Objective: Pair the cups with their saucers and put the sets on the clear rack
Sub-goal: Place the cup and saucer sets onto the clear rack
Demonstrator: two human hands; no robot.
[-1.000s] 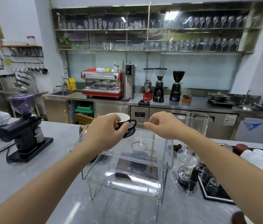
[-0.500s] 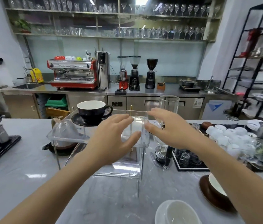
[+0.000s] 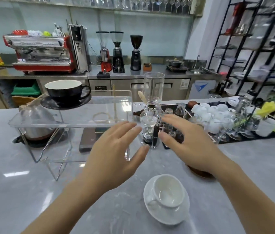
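Surface: grey marble-look counter [image 3: 23, 191] in a café; steel back bench w/ red espresso machine [image 3: 40, 53] and grinders [image 3: 118, 51]. Black cup [image 3: 65, 90] sat on black saucer [image 3: 65, 103] at far-left corner of clear rack [image 3: 69, 115] top. White cup [image 3: 168, 192] sat on white saucer [image 3: 166, 215] on counter, near the person. Left hand [image 3: 114, 157] and right hand [image 3: 189, 146] hovered above counter, fingers spread, holding nothing. Glass siphon brewer [image 3: 152, 112] stood just right of rack; upturned white cups [image 3: 209, 114] beyond. Brown saucer [image 3: 201, 173] partly hidden under right hand.
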